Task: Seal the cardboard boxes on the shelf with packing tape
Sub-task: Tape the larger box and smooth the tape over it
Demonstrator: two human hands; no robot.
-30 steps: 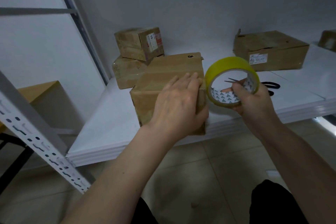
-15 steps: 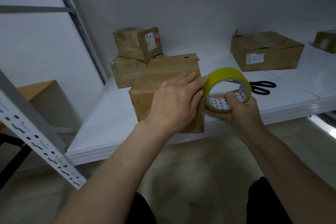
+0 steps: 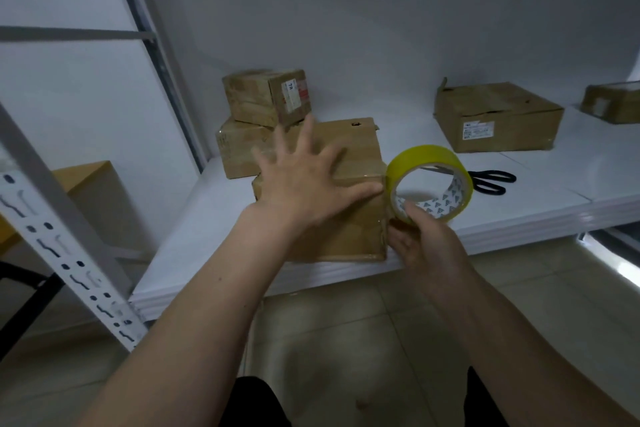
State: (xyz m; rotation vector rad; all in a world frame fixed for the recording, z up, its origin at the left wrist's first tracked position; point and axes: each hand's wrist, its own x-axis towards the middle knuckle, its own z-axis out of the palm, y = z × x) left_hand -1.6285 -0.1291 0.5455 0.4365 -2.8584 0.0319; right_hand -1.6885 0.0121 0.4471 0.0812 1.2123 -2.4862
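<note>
A brown cardboard box (image 3: pixel 356 156) stands at the front edge of the white shelf (image 3: pixel 207 218). My left hand (image 3: pixel 304 180) lies on its top with the fingers spread flat, thumb along the near right edge. My right hand (image 3: pixel 422 246) grips a yellow roll of packing tape (image 3: pixel 429 180) just off the box's right side, low by the near right corner. A clear strip of tape shows across the box top towards the roll.
Two boxes (image 3: pixel 266 100) are stacked behind the near one at the back left. A flat box (image 3: pixel 495 118) lies at the back right, another box (image 3: pixel 613 104) at the far right edge. Black scissors (image 3: pixel 491 180) lie beside the roll. A slotted metal upright (image 3: pixel 62 243) stands at left.
My left hand has opened from a curled grasp at the box's right edge to spread fingers flat on top. The roll has moved down along the box's right side.
</note>
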